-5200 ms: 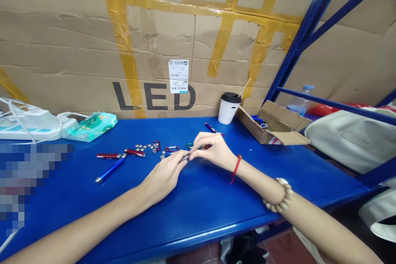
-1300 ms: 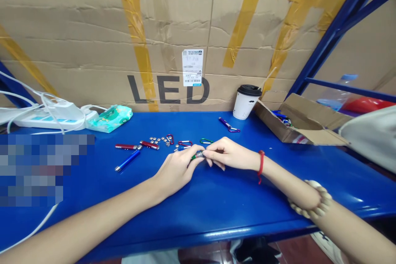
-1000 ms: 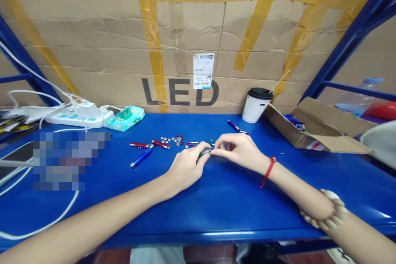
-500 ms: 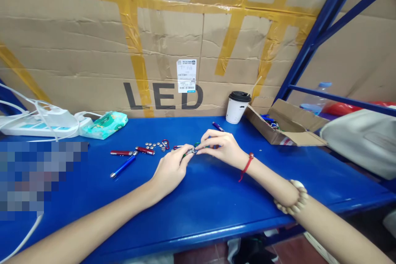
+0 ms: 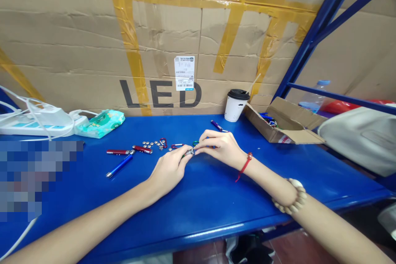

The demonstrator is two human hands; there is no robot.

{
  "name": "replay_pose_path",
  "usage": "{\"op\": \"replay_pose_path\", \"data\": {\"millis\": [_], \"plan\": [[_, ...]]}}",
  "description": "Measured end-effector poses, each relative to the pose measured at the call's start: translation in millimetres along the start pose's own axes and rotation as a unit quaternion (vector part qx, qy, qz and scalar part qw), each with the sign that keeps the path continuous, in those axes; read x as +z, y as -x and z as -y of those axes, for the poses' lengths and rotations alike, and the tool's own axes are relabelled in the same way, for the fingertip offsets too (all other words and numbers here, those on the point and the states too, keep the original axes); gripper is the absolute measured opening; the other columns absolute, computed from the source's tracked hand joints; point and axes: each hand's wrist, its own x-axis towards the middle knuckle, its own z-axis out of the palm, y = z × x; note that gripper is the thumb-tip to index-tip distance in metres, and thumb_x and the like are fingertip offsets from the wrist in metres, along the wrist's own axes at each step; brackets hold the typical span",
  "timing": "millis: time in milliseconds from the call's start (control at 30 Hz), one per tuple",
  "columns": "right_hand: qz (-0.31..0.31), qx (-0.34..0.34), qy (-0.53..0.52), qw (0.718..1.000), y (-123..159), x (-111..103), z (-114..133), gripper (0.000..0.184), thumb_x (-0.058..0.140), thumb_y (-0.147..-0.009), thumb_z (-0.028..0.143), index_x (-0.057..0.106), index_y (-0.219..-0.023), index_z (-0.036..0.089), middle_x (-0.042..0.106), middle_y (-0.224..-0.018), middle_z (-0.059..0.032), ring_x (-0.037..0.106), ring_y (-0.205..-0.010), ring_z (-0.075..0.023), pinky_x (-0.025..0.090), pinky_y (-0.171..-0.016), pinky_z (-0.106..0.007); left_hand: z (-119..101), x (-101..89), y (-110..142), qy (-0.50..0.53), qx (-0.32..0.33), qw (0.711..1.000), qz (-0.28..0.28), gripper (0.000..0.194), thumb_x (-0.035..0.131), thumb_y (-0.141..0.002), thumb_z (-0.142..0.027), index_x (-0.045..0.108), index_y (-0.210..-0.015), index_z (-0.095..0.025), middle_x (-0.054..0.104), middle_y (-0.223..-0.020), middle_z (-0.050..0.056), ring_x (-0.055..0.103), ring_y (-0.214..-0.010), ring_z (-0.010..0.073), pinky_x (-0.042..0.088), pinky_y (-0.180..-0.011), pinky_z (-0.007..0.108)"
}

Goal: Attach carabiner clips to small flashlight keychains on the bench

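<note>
Head view: we looked down on a blue tabletop [image 5: 216,202], both bare hands at work near its middle. The left hand [image 5: 165,170] had its thumb and fingers closed on a small silver and green cylinder [image 5: 188,153], which lay between the two hands, just above the table, its silver end pointing toward the right hand [image 5: 218,147]. Right thumb and forefinger were drawn near each other at that end; we could not tell whether they gripped anything. The other right fingers were bent. On the right wrist we noted a red cord [image 5: 244,167], with a string of pale beads [image 5: 297,203] farther up the arm.

Just beyond the left hand we recorded scattered round metal pieces [image 5: 149,144], a red clip [image 5: 163,142] beside them, and a green clip [image 5: 195,143] partly hidden by the right fingers. Left of these lay two dark red tubes: one to the left [image 5: 118,152], one to the right [image 5: 142,149]. A blue tube [image 5: 119,166] slanted below them. Beyond the right hand we saw a purple tube [image 5: 216,125], then an upright white cup [image 5: 235,108] with a black lid, just beside an open carton [image 5: 260,128] holding small coloured pieces. At far left we logged a teal packet [image 5: 101,123] next to a white power strip [image 5: 34,131].
</note>
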Motion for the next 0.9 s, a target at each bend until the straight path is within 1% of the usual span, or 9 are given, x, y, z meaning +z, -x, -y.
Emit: {"op": "replay_pose_path", "data": {"millis": [133,267,400,633,733,900], "plan": [[-0.009,0.008,-0.035,0.999,1.3,4.5,-1.2,0.023,0.054,-0.085,0.036,0.070,-0.079,0.021,0.063,-0.080,-0.0010,0.057,-0.066,-0.0075,0.038,-0.056,-0.018,1.0,0.5,0.4,-0.006,0.012,1.000,0.012,0.026,0.031,-0.090,-0.032,0.054,-0.095,-0.022,0.059,-0.070,-0.001,0.056,-0.065,0.0149,0.038,-0.060,0.023],[-0.009,0.024,-0.080,0.996,2.3,9.4,-1.2,0.022,0.056,-0.084,0.034,0.069,-0.076,0.018,0.062,-0.079,-0.0016,0.057,-0.068,-0.0086,0.040,-0.059,-0.019,1.1,0.0,0.6,-0.010,0.030,0.999,0.027,0.024,0.031,-0.091,-0.028,0.053,-0.094,-0.021,0.059,-0.073,0.000,0.056,-0.067,0.0145,0.039,-0.060,0.023],[-0.004,0.051,-0.100,0.994,3.5,11.0,0.8,0.021,0.059,-0.081,0.035,0.069,-0.073,0.018,0.063,-0.076,-0.0021,0.056,-0.067,-0.0098,0.040,-0.060,-0.020,2.8,0.7,0.7,-0.015,0.053,0.998,0.034,0.023,0.031,-0.090,-0.025,0.054,-0.094,-0.019,0.061,-0.079,0.001,0.057,-0.071,0.0141,0.041,-0.063,0.023],[0.030,0.092,-0.107,0.990,4.9,11.9,0.3,0.019,0.063,-0.078,0.035,0.069,-0.069,0.019,0.062,-0.073,-0.0010,0.054,-0.063,-0.0093,0.036,-0.057,-0.020,8.4,2.4,1.2,-0.020,0.076,0.996,0.039,0.023,0.035,-0.090,-0.022,0.056,-0.097,-0.020,0.064,-0.095,0.003,0.059,-0.086,0.0156,0.043,-0.074,0.025],[0.048,0.110,-0.113,0.986,5.1,13.0,-0.9,0.018,0.065,-0.076,0.035,0.069,-0.069,0.019,0.061,-0.073,-0.0009,0.051,-0.059,-0.0084,0.034,-0.054,-0.020,9.3,2.7,1.6,-0.021,0.083,0.996,0.038,0.022,0.036,-0.090,-0.021,0.057,-0.097,-0.021,0.064,-0.096,0.002,0.059,-0.090,0.0163,0.044,-0.077,0.026],[0.065,0.147,-0.142,0.977,5.3,14.2,-0.7,0.014,0.066,-0.075,0.030,0.069,-0.069,0.018,0.060,-0.072,-0.0010,0.050,-0.057,-0.0085,0.034,-0.053,-0.021,11.1,3.8,2.0,-0.035,0.096,0.994,0.022,0.022,0.039,-0.089,-0.021,0.058,-0.099,-0.020,0.065,-0.097,0.003,0.059,-0.092,0.0177,0.045,-0.079,0.027]]}}
